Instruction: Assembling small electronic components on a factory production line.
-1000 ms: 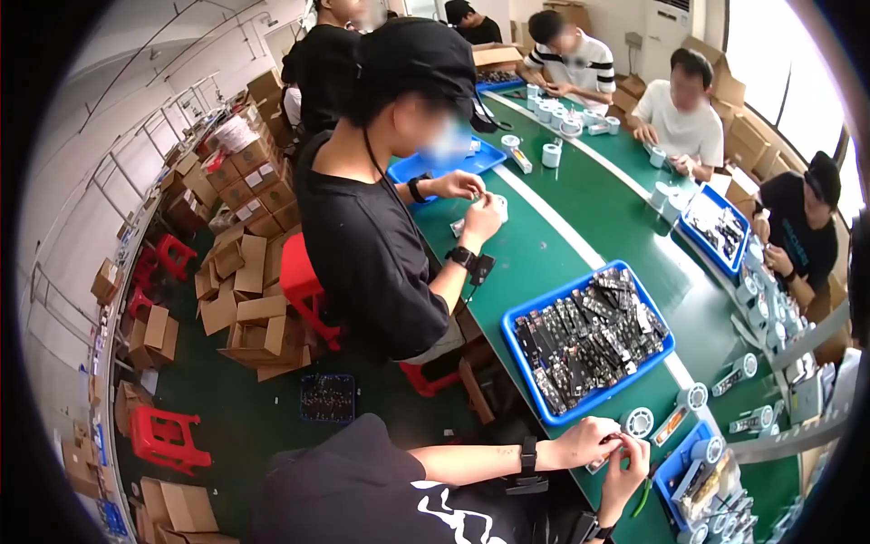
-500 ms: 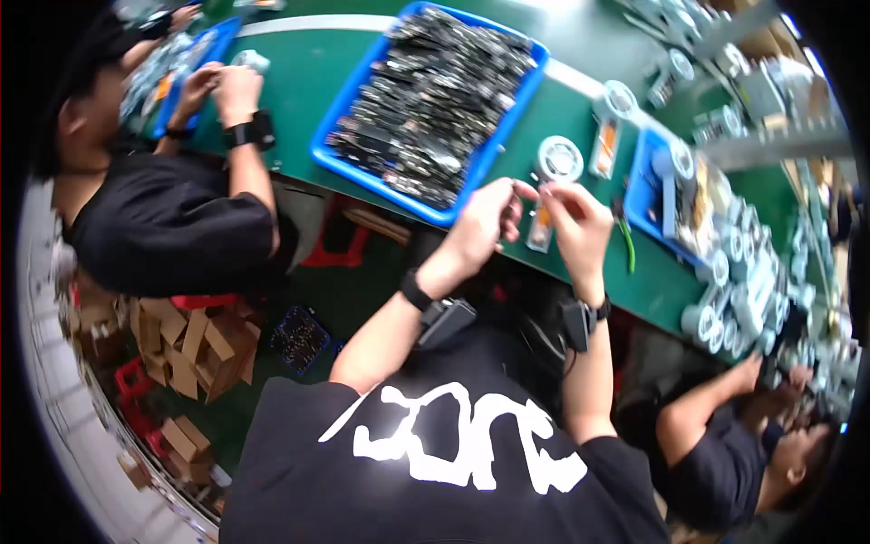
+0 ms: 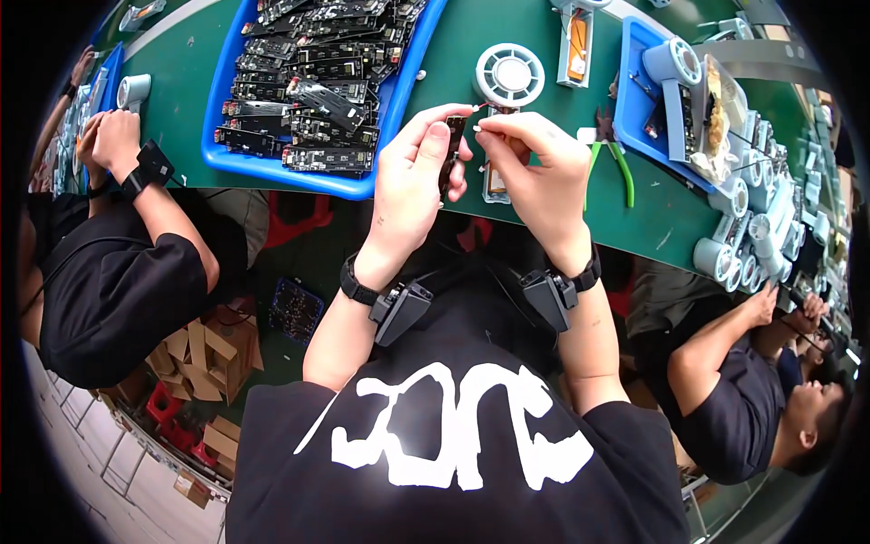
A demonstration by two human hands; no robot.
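A narrow black circuit board (image 3: 452,145) is gripped upright between the thumb and fingers of my left hand (image 3: 410,181). Close beside it, my right hand (image 3: 541,172) pinches a small white plug (image 3: 478,129) with a thin red wire. The plug and the board look slightly apart. Just beyond my hands lies a light-blue handheld fan (image 3: 509,76) with a round grille. Its open handle extends toward me and is partly covered by my right hand.
A blue tray (image 3: 214,136) full of circuit boards stands to the left. Green-handled pliers (image 3: 605,150) lie at right, near another blue tray (image 3: 632,109) and several fan housings (image 3: 764,238). A second open fan handle (image 3: 575,45) lies farther back. Co-workers sit on both sides.
The view has shifted, so the tray of boards appears farther left. The circuit board in my left hand now shows plainly, as does the white plug in my right fingertips.
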